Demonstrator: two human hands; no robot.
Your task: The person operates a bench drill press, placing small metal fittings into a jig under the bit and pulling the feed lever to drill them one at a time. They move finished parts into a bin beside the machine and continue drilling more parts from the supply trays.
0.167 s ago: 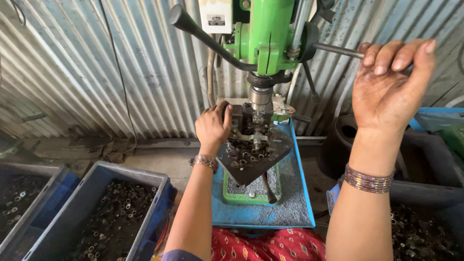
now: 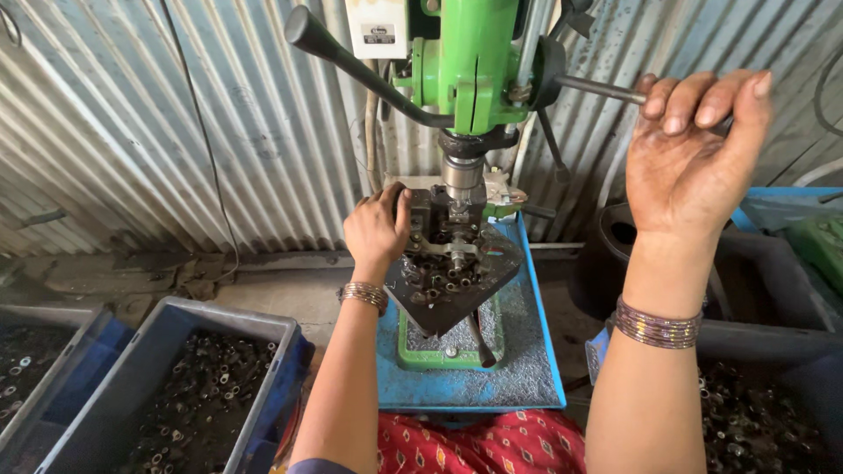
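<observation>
Gripping the feed handle (image 2: 606,89), the right hand (image 2: 694,158) curls shut; left hand (image 2: 378,230) fingers seemingly clasp a half-hidden fixture (image 2: 430,215).

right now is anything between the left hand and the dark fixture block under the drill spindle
Nothing visible does. The left hand is already on the fixture block, fingers wrapped on its left side. The spindle hangs just above, to the hand's right, not between them.
</observation>
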